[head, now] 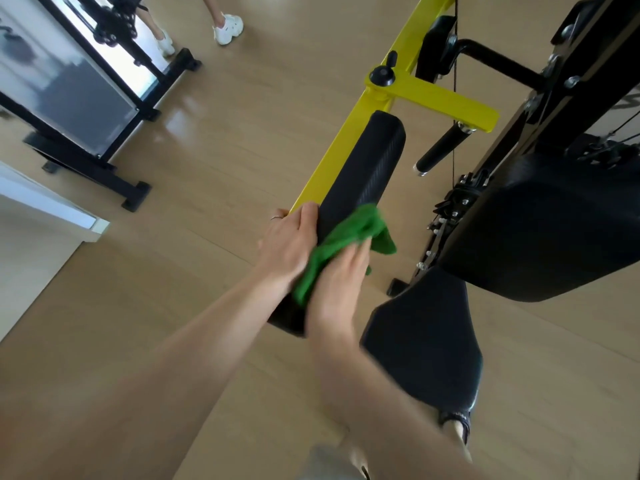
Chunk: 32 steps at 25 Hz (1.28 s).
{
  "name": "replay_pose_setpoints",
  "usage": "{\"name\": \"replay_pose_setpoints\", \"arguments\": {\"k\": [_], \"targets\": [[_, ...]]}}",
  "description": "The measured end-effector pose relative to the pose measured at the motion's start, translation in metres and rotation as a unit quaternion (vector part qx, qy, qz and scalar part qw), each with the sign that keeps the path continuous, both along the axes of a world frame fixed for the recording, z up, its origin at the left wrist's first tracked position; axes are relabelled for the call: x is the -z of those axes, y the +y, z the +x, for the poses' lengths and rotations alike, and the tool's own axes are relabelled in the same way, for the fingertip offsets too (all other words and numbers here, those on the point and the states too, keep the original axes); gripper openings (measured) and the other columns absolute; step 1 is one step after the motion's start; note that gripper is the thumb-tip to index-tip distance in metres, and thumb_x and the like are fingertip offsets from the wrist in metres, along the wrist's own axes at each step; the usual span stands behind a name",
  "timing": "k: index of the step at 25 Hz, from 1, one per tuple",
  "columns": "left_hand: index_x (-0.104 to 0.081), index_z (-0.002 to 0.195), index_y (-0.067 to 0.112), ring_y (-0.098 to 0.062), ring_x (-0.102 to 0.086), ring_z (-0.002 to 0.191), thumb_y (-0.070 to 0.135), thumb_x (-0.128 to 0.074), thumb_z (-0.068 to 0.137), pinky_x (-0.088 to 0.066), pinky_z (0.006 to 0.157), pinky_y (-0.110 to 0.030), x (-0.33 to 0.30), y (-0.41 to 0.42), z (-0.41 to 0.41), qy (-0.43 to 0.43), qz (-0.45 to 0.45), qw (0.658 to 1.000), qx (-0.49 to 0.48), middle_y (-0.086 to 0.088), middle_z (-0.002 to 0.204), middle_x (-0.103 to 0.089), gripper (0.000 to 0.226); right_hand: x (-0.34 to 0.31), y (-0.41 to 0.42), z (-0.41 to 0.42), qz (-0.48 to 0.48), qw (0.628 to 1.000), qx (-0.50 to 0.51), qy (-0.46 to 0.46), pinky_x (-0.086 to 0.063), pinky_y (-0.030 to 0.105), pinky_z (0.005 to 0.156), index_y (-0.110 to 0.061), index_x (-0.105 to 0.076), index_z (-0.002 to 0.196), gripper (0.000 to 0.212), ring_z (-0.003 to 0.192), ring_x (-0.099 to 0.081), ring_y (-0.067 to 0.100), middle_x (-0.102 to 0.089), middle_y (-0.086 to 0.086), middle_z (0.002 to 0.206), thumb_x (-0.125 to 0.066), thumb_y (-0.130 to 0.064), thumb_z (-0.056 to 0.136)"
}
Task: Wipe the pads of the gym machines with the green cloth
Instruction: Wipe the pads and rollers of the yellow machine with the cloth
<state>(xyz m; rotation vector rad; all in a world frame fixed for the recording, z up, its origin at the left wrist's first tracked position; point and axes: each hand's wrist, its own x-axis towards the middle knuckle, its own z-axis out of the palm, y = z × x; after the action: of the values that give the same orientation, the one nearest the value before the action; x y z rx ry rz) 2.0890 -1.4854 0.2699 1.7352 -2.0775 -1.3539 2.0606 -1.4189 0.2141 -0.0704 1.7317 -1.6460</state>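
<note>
- The right hand [337, 282] presses the green cloth [349, 240] flat on the long black pad [367, 161].
- The left hand [289, 242] grips that pad's edge beside the yellow bar [346, 147].

The wood-look floor [214, 161] is glossy and reflective. A black floor stand [104, 174] carrying a grey panel [69, 88] occupies the upper left. Beyond it, another person's white sneakers [228, 29] rest on the floor. A white ledge [52, 209] projects at left.

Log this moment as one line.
left hand: steadies pad | right hand: presses cloth on pad | phase: wiping
</note>
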Motion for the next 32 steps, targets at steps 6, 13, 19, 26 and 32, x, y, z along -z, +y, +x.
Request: {"name": "replay_pose_setpoints", "arguments": {"k": [6,13,19,26,32], "targets": [[-0.079,0.098,0.021,-0.022,-0.074,0.095,0.056,-0.044,0.096,-0.054,0.092,-0.035,-0.016,-0.013,0.023,0.159,0.262,0.946,-0.106,-0.008,0.104,-0.078,0.049,-0.031,0.017,0.020,0.051,0.952,-0.110,0.281,-0.018,0.038,0.121,-0.039,-0.013,0.157,0.057,0.152,-0.005,0.020,-0.001,0.003,0.165,-0.027,-0.039,0.102],[-0.062,0.132,0.018,-0.029,-0.064,0.120,0.066,-0.018,0.098,-0.043,0.110,-0.045,-0.019,-0.015,0.031,0.192,0.288,0.927,-0.145,-0.015,0.131,-0.067,0.073,-0.029,0.002,0.009,0.124,0.901,-0.126,0.397,-0.016,0.050,0.122,-0.014,-0.029,0.157,0.053,0.152,0.000,0.037,-0.003,0.022,0.165,-0.032,-0.029,0.106],[-0.071,0.116,0.019,-0.032,-0.072,0.101,0.064,-0.021,0.100,-0.055,0.094,-0.042,-0.024,-0.011,0.033,0.194,0.267,0.933,-0.143,-0.017,0.106,-0.076,0.069,-0.024,0.059,0.062,0.083,0.855,-0.164,0.485,-0.020,0.051,0.121,-0.005,-0.048,0.146,0.048,0.153,-0.008,0.035,-0.019,0.021,0.162,-0.037,-0.024,0.103],[-0.065,0.113,0.037,-0.028,-0.067,0.107,0.086,-0.020,0.084,-0.050,0.094,-0.044,-0.005,0.000,0.021,0.151,0.219,0.957,-0.116,-0.007,0.117,-0.071,0.072,-0.041,-0.062,-0.091,0.170,0.747,-0.249,0.593,-0.006,0.044,0.123,-0.018,-0.066,0.131,0.043,0.150,-0.021,0.021,-0.043,0.002,0.154,-0.037,-0.029,0.101],[-0.060,0.111,0.036,-0.025,-0.046,0.121,0.052,-0.021,0.103,-0.030,0.109,-0.042,-0.004,0.014,0.010,0.033,0.002,0.998,-0.047,0.009,0.102,-0.052,0.043,-0.039,-0.077,-0.106,0.203,0.756,-0.228,0.579,-0.006,0.048,0.123,-0.017,-0.064,0.133,0.045,0.150,-0.020,0.024,-0.041,0.003,0.155,-0.034,-0.029,0.101]]}}
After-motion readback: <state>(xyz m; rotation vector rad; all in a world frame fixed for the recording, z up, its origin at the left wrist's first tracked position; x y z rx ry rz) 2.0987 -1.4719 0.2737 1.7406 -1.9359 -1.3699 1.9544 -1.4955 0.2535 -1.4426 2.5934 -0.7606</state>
